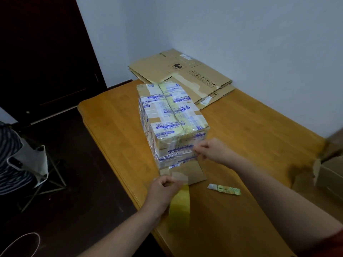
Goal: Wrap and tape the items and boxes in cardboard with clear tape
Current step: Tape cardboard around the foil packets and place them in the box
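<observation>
Tape (180, 206) gripped in our curled left hand (163, 188), 6 o'clock of the bundle (172, 112) our right hand (209, 150) pinches, may twist and self-adhere if left slack

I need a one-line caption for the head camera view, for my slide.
At a wooden table, the left hand holds tape while the right hand pinches it at a taped parcel.

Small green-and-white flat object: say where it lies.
Head view: the green-and-white object lies on the wooden table, right of the brown cardboard flap, nearer the camera than the right hand.
</observation>
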